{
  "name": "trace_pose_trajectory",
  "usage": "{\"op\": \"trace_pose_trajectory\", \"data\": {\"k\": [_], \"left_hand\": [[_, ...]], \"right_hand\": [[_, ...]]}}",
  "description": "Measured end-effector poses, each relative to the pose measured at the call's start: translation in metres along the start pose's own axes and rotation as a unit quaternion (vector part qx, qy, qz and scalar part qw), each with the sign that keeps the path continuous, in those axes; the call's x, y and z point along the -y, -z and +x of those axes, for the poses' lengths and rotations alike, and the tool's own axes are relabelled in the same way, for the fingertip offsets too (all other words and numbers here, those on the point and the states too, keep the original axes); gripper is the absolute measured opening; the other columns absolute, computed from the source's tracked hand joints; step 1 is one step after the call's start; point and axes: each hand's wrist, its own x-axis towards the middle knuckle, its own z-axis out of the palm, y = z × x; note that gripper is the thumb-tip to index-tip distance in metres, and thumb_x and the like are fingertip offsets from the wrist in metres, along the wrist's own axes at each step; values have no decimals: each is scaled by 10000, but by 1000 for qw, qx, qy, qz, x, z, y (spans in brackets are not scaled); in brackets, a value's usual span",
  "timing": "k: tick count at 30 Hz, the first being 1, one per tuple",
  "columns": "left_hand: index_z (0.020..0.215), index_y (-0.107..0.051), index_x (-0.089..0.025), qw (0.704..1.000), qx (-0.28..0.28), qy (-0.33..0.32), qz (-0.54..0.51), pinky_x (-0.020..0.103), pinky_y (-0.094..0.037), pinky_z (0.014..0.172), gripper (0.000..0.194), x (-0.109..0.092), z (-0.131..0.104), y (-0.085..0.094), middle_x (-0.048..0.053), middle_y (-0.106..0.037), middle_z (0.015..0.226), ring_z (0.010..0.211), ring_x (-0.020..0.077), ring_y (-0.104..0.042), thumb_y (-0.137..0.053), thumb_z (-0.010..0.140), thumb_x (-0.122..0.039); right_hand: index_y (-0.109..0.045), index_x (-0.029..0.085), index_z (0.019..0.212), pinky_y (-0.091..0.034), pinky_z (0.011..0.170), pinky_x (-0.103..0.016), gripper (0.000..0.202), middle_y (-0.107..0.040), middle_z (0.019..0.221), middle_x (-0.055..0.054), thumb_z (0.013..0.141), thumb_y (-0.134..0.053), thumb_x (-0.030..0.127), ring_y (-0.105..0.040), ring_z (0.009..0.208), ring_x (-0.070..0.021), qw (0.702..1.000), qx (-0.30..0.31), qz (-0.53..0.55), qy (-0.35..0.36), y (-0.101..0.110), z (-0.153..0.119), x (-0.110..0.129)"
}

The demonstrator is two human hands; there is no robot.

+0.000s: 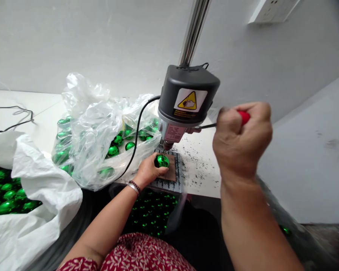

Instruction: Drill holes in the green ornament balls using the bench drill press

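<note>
My left hand (150, 171) grips a shiny green ball (163, 161) on a brown board (171, 171) over the metal base (177, 186) of a small drill press (188, 94). Right above the ball is the drill's chuck and bit (167, 146); whether the bit touches the ball I cannot tell. My right hand (241, 141) is wrapped round the red knob (244, 117) of the press's feed lever (207, 126), on the machine's right side.
A clear plastic bag (93, 128) of green balls lies left of the press, with a black cable (138, 131) beside it. Dark shavings (197, 165) litter the white table (209, 148). A white sack (51, 195) of balls stands left; more balls (152, 214) lie below the table edge.
</note>
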Motion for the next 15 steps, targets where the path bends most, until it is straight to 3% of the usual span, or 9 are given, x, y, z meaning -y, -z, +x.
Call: {"op": "trace_pose_trajectory", "data": {"k": [2, 4, 7, 9, 11, 13, 15], "left_hand": [[1164, -691, -172, 1000, 7, -19, -14, 328, -515, 844, 410, -1, -9, 7, 44, -763, 1010, 932, 236, -692, -768, 774, -274], [1184, -700, -172, 997, 50, -50, -21, 330, -526, 885, 441, 0, -21, 19, 56, -769, 1064, 981, 240, -696, -786, 761, -258], [1268, -716, -193, 986, 142, -83, -17, 340, -552, 901, 610, 1, -37, 42, 81, -774, 1176, 989, 246, -703, -879, 688, -289], [1314, -717, -208, 985, 149, -84, -12, 337, -571, 849, 655, 2, -41, 58, 87, -782, 1180, 901, 227, -706, -895, 697, -339], [1302, -733, -210, 994, 76, -83, -1, 332, -575, 852, 506, 3, -36, 74, 87, -794, 1147, 882, 216, -711, -798, 828, -376], [1255, -756, -206, 995, -51, -71, 38, 341, -552, 971, 348, 7, -20, 89, 97, -795, 1191, 1031, 235, -723, -632, 956, -333], [1235, -763, -187, 983, -143, -18, 109, 358, -488, 1096, 345, 13, 3, 102, 126, -770, 1293, 1223, 267, -686, -534, 983, -244]], "right_hand": [[-521, 153, 818, -344, 622, -209, 219, -430, 684, 50, 918, -554, 346, -358, 621, -36, 997, 54, -14, -46, -4, 17, 4], [-505, 150, 807, -329, 635, -206, 200, -414, 680, 60, 915, -572, 305, -349, 628, -31, 994, 75, -23, -70, -5, 25, 7], [-503, 145, 806, -317, 644, -205, 178, -435, 688, 58, 908, -582, 267, -351, 641, -32, 994, 68, -28, -76, -5, 25, 11], [-501, 148, 813, -330, 662, -210, 154, -459, 699, 54, 901, -584, 242, -367, 651, -35, 994, 70, -24, -86, -4, 24, 14], [-492, 155, 809, -351, 684, -219, 143, -473, 704, 53, 889, -591, 220, -383, 655, -41, 991, 77, -15, -107, -3, 25, 18], [-482, 162, 796, -367, 705, -231, 149, -478, 704, 53, 874, -603, 196, -396, 660, -48, 987, 76, -9, -142, -3, 26, 22], [-476, 164, 777, -362, 708, -237, 167, -471, 693, 54, 858, -622, 174, -399, 659, -52, 981, 70, -10, -181, -3, 28, 26]]}}
